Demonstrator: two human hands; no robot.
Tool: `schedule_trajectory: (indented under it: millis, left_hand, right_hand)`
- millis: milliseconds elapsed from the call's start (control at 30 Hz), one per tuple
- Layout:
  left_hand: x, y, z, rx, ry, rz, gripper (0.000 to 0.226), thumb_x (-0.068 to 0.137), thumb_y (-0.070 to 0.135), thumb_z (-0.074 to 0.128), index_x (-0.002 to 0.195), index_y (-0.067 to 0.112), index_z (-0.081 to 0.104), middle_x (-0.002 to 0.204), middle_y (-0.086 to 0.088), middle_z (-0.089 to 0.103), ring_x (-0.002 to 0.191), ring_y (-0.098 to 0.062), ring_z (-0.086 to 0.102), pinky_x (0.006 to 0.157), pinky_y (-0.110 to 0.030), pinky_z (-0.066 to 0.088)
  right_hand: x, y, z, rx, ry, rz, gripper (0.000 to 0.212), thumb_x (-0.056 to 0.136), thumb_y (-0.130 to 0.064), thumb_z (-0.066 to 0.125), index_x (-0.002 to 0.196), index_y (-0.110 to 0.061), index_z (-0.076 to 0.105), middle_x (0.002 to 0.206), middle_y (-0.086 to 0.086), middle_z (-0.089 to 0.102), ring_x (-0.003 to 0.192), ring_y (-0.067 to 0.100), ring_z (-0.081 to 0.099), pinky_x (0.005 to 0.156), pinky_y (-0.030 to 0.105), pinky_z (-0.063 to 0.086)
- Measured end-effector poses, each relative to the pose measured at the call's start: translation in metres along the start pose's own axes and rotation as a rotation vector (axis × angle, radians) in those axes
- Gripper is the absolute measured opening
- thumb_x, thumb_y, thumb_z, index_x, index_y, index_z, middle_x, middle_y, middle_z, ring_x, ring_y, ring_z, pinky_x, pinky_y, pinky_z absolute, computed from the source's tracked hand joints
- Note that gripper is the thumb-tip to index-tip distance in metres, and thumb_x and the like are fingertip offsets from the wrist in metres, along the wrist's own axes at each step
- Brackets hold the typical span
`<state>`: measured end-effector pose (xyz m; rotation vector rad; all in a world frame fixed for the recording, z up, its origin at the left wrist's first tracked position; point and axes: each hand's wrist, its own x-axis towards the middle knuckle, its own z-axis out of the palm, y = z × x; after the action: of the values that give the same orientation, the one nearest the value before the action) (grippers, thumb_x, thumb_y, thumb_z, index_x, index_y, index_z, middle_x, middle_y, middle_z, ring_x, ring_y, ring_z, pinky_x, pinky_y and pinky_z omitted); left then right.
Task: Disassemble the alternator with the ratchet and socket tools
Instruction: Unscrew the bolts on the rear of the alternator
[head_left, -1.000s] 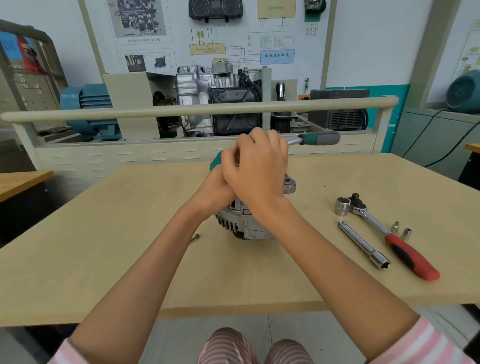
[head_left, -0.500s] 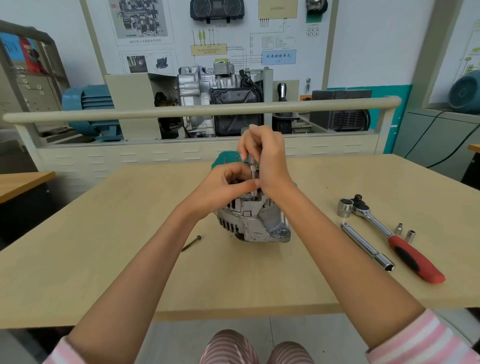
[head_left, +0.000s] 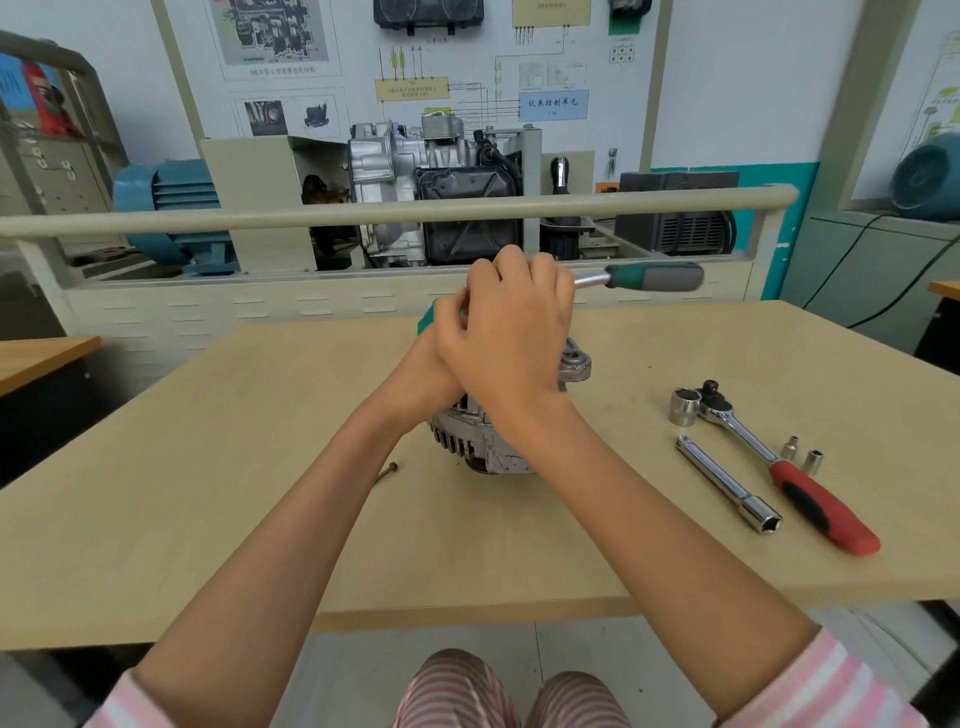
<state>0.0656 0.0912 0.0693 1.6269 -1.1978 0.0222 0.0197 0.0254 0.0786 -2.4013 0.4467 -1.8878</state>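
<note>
Alternator (head_left: 498, 447) sits mid-frame on the table (head_left: 208, 493), mostly hidden under both hands. Right hand (head_left: 511, 343) is curled around the green-handled ratchet (head_left: 649, 276), which sticks out to the right; left hand (head_left: 434, 364) is tucked behind it, so I can't tell its grip. Red-handled ratchet (head_left: 810, 493) lies at right.

Wooden table (head_left: 218, 519), white poster wall (head_left: 727, 78)
</note>
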Motion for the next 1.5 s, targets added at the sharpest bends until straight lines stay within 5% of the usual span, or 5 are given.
schedule_trajectory:
  millis: [367,833,1233,1367,1500]
  left_hand:
    - [0.000,-0.008,-0.002,-0.039,-0.098,-0.067,0.006,0.086,0.011,0.065,0.090,0.016,0.067,0.083,0.005,0.069,0.078,-0.005,0.063,0.074,-0.017,0.050]
    - [-0.002,-0.001,0.004,-0.026,0.045,-0.001,0.044,0.085,-0.006,0.055,0.094,0.036,0.048,0.089,0.011,0.058,0.076,0.012,0.056,0.064,-0.009,0.045]
    - [0.001,-0.008,-0.004,-0.028,-0.093,-0.081,0.005,0.085,0.015,0.066,0.082,0.019,0.068,0.076,0.008,0.068,0.074,-0.008,0.062,0.072,-0.024,0.050]
    - [0.002,-0.009,-0.005,-0.039,-0.098,-0.107,0.002,0.084,0.014,0.067,0.084,0.014,0.065,0.077,0.002,0.065,0.074,-0.009,0.059,0.074,-0.026,0.048]
    - [0.001,-0.010,-0.004,-0.020,-0.088,-0.070,0.014,0.083,-0.001,0.064,0.083,0.014,0.065,0.075,0.003,0.068,0.074,-0.009,0.061,0.072,-0.025,0.051]
  right_hand:
    - [0.030,0.023,-0.011,1.320,-0.386,0.379,0.036,0.075,-0.015,0.039,0.040,-0.018,0.033,0.038,-0.003,0.035,0.048,0.015,0.037,0.056,0.018,0.037]
    - [0.002,0.002,-0.003,-0.001,-0.010,0.019,0.035,0.077,-0.026,0.039,0.062,-0.006,0.064,0.065,0.007,0.057,0.071,0.024,0.048,0.073,0.035,0.036]
    - [0.036,0.026,-0.004,1.348,-0.496,0.402,0.038,0.073,-0.017,0.036,0.036,-0.016,0.029,0.040,0.003,0.036,0.048,0.012,0.037,0.060,0.021,0.038]
    - [0.033,0.027,-0.002,1.347,-0.458,0.417,0.035,0.075,-0.016,0.035,0.041,-0.014,0.032,0.042,0.002,0.038,0.049,0.010,0.037,0.064,0.026,0.037]
    - [0.017,0.019,-0.004,0.788,-0.153,0.154,0.034,0.076,-0.024,0.041,0.045,-0.015,0.032,0.047,-0.004,0.033,0.056,0.014,0.033,0.060,0.026,0.029]
